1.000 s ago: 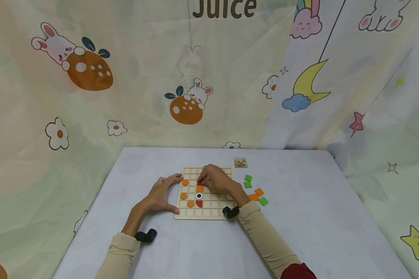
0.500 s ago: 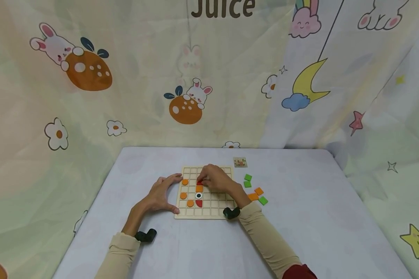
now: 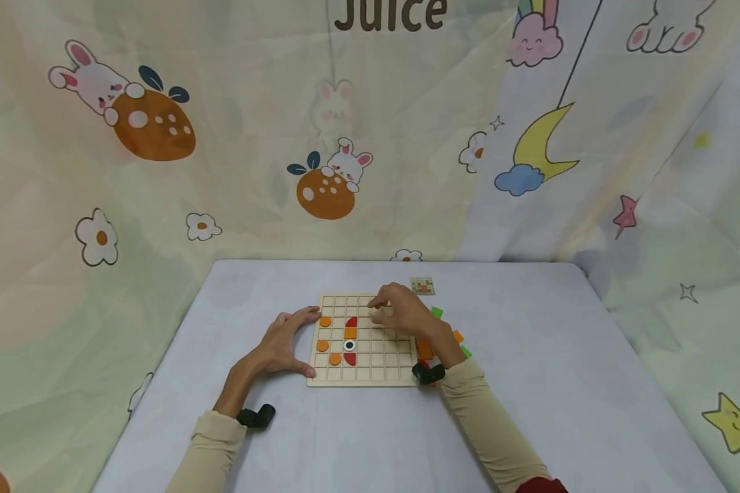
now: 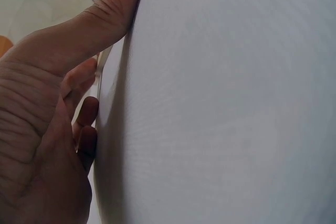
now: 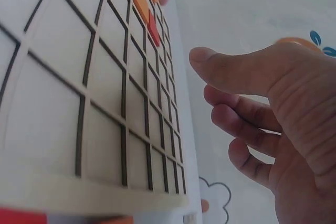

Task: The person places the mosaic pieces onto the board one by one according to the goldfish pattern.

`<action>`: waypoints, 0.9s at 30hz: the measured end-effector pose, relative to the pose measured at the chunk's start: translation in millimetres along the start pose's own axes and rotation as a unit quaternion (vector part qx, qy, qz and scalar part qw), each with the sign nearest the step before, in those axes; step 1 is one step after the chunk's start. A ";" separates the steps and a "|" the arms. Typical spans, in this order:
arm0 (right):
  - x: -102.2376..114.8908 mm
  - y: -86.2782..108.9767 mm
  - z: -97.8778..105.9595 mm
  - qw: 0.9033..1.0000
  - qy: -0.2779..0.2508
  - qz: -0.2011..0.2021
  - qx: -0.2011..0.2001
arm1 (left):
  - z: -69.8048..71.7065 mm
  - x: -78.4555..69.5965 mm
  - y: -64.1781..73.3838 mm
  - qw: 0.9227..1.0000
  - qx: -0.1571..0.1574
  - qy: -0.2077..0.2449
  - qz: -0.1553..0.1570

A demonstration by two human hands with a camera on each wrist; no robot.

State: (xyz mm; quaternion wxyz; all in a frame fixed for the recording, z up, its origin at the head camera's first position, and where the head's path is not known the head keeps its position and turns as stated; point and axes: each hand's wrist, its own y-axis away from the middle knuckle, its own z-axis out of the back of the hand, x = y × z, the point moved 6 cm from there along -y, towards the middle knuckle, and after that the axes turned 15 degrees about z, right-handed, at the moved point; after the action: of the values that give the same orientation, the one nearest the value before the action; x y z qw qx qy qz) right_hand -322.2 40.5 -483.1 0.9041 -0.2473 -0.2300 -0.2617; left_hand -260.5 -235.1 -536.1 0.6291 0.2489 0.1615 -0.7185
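Observation:
A wooden grid board (image 3: 382,370) lies on the table. My left hand (image 3: 284,344) spreads along its left edge, thumb (image 4: 118,3) at the near corner and fingertips farther up. In one column sit a red quarter-round piece (image 3: 351,322), an orange square tile (image 3: 349,333), a white eye piece (image 3: 349,345) and another red quarter-round piece (image 3: 349,359). To their left lie three orange discs (image 3: 323,346). My right hand (image 3: 405,313) hovers over the board's far right part, holding nothing; its thumb and fingers stand apart in the right wrist view.
A small picture card (image 3: 423,286) lies behind the board's far right corner. Right of the board are loose green tiles (image 3: 436,312) and orange tiles (image 3: 425,349), partly hidden by the right arm. A printed cloth (image 3: 253,171) hangs behind the white table (image 3: 530,383).
My right hand has let go of the upper red quarter-round piece and moved right and slightly up, its fingers parting. That piece now shows whole in its cell. The left hand stays put.

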 end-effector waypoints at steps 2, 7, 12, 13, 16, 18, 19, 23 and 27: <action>-3.0 5.4 5.3 1.000 0.006 -0.008 -0.002 | 0.2 -0.4 0.0 1.000 0.000 0.002 -0.002; -10.2 18.0 16.6 0.999 0.032 -0.026 -0.006 | 1.1 -0.7 0.9 1.000 -0.001 0.001 -0.002; -19.5 33.3 22.6 0.998 0.047 -0.037 -0.015 | 1.5 -1.0 1.1 1.000 0.001 0.001 0.000; -21.1 36.5 23.7 0.998 0.046 -0.035 -0.019 | 1.4 -0.7 0.9 1.000 0.001 0.000 0.001; -25.0 44.7 26.9 0.998 0.043 -0.031 -0.033 | 1.1 0.4 0.5 1.000 0.001 -0.004 0.002; -27.3 49.4 28.6 0.998 0.044 -0.035 -0.037 | 0.8 0.9 0.7 1.000 0.001 -0.004 0.003; -28.6 51.6 29.4 0.997 0.047 -0.040 -0.037 | 0.5 1.2 0.8 1.000 0.001 -0.005 0.003; -31.5 58.6 34.1 0.996 0.048 -0.060 -0.039 | -0.5 0.6 1.3 1.000 0.003 -0.005 0.006; -35.6 65.9 40.0 0.995 0.036 -0.084 -0.045 | -0.3 -0.8 1.3 1.000 0.006 -0.002 0.007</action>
State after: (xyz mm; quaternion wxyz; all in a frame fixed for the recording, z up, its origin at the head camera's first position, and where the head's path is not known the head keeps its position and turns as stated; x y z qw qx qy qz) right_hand -322.0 124.8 -493.2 0.8747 -0.2578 -0.2050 -0.3556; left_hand -259.1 -234.6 -535.8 0.6329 0.2521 0.1544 -0.7156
